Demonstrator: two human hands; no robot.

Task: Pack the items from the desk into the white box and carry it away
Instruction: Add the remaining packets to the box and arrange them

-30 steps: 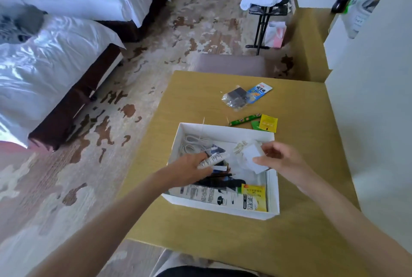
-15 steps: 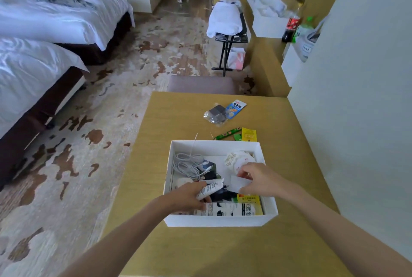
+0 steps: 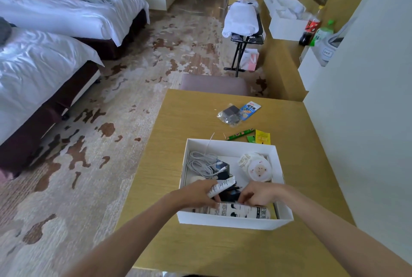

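Grip: L hand [image 3: 196,194] round white tube [image 3: 221,188], R hand [image 3: 261,194] curled in box [image 3: 234,223].

Soft even daylight, faint shadows, wide-angle bending at edges, slight overall softness.

Bare left hand [image 3: 196,193], bare right hand [image 3: 259,194], both forearms [image 3: 133,232] uncovered

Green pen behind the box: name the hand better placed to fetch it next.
Right, probably. The green pen lies past the far right of the white box, nearer the right hand; the left hand grips a white tube.
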